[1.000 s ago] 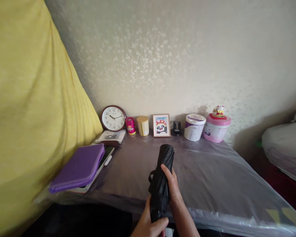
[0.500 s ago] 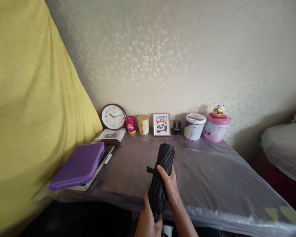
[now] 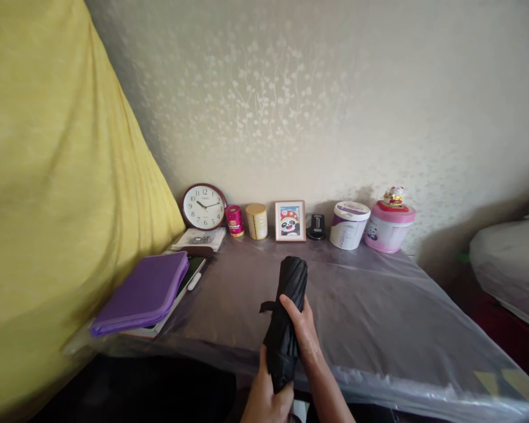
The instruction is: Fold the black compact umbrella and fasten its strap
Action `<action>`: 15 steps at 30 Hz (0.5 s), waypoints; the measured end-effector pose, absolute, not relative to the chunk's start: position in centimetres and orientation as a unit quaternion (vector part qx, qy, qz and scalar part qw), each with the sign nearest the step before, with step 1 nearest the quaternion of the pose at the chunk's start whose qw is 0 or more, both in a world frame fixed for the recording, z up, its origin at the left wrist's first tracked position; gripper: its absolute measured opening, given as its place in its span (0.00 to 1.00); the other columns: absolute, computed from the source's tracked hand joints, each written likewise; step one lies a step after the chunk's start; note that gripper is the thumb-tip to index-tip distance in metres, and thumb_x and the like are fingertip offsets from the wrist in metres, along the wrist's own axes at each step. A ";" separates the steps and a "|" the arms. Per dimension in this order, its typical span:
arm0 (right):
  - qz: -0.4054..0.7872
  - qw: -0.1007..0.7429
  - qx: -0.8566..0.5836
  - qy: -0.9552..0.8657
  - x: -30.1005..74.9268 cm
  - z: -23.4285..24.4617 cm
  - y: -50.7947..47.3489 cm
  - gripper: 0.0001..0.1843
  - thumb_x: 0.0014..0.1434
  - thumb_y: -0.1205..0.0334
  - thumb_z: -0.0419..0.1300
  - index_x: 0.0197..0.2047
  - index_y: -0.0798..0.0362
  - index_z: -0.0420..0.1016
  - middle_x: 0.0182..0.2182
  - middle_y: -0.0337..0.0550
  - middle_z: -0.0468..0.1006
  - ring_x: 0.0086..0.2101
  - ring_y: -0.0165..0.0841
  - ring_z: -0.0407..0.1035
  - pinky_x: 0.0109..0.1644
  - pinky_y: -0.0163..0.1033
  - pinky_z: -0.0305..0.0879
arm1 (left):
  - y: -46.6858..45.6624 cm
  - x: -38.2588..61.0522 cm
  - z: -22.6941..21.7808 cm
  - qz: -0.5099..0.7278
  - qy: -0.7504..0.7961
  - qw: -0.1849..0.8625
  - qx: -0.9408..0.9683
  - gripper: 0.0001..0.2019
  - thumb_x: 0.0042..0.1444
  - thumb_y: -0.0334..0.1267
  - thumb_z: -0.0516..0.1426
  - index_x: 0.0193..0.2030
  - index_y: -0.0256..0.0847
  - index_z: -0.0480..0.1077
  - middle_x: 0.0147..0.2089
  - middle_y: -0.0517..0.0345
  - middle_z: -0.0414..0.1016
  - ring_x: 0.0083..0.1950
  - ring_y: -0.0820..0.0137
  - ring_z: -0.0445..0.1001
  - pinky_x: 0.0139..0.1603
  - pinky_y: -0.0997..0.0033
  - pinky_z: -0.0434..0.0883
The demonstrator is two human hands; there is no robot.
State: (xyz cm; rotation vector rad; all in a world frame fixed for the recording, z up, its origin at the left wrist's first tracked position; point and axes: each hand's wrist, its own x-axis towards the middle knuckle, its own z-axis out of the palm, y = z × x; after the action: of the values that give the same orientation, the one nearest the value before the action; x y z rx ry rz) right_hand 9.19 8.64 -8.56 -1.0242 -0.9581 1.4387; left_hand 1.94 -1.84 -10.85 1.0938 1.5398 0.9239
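A black folded umbrella (image 3: 286, 335) is held up over the table's front edge, its closed canopy wrapped into a roll and tilted slightly right at the top. My right hand (image 3: 302, 332) grips its middle from the right side, thumb lying across the front. Lower down, my left hand (image 3: 268, 396) is closed round the bottom end, where the handle is mostly hidden by the fingers. A short black strap (image 3: 267, 306) sticks out loose to the left of the canopy.
The table (image 3: 361, 317) has a clear plastic cover. At left lie a purple folder (image 3: 143, 291) and books. Along the wall stand a clock (image 3: 204, 206), a pink can (image 3: 234, 221), a yellow-lidded tin (image 3: 256, 222), a panda picture frame (image 3: 290, 221), a black device (image 3: 317, 227) and two tubs (image 3: 349, 226).
The umbrella's top has shifted slightly left. Both hands keep their hold in nearly the same places, and the camera view has moved a little.
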 end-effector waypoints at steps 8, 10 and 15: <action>0.614 0.535 -0.452 -0.365 8.5 -9.0 8.7 0.26 0.43 0.50 0.64 0.42 0.55 0.65 0.24 0.38 0.73 0.24 0.33 0.69 0.29 0.36 0.67 | -1.6 0.5 -10.6 0.333 0.661 0.439 0.510 0.37 0.51 0.34 0.50 0.64 0.43 0.32 0.40 0.54 0.73 0.29 0.72 0.74 0.32 0.75 0.68; 0.629 0.531 -0.448 -0.350 8.5 -9.2 8.9 0.27 0.43 0.49 0.63 0.43 0.56 0.65 0.23 0.38 0.73 0.23 0.33 0.69 0.29 0.37 0.67 | -1.5 0.5 -10.6 0.351 0.611 0.527 0.475 0.37 0.52 0.38 0.49 0.63 0.46 0.29 0.29 0.63 0.71 0.16 0.77 0.66 0.19 0.77 0.65; 0.587 0.513 -0.463 -0.422 9.2 -9.9 9.7 0.29 0.46 0.47 0.60 0.46 0.58 0.65 0.31 0.44 0.75 0.31 0.38 0.71 0.36 0.40 0.68 | -1.0 0.2 -11.3 0.305 0.677 0.485 0.462 0.37 0.52 0.39 0.49 0.64 0.41 0.30 0.22 0.65 0.67 0.14 0.77 0.63 0.15 0.80 0.60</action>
State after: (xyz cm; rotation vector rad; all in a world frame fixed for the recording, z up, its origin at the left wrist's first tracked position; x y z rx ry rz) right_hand 9.21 9.74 -9.88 -1.1132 -1.0139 1.4126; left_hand 0.23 -0.95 -11.26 1.1260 1.6476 0.7434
